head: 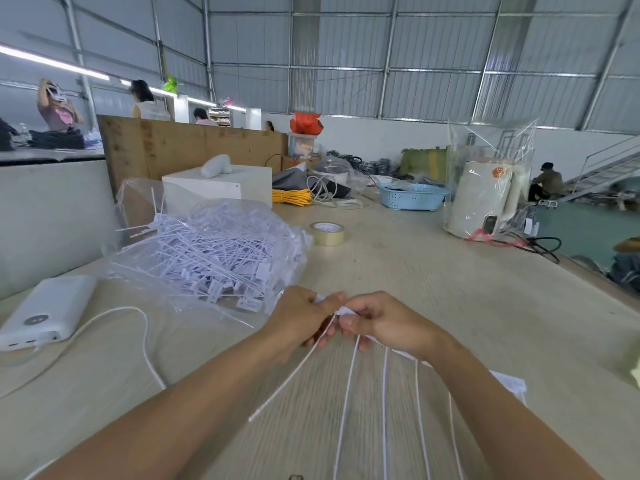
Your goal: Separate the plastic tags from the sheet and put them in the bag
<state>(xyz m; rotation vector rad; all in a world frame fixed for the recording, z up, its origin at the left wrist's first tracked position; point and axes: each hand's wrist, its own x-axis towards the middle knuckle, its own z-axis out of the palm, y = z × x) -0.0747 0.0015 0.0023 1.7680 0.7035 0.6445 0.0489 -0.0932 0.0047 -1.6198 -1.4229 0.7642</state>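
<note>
White tag sheet [349, 311] held above the table; clear bag [207, 251] heaped with separated tags.

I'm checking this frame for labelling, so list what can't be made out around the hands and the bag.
- Head view: the tag heads are hidden by the left hand and right hand.
- The sheet is mostly behind the right forearm.
- Print on tags in the bag is too small.
- The tag stems run off the bottom edge.

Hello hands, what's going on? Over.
Left hand and right hand pinch tag sheet. Bag of tags waits left. Nothing blocking.
</note>
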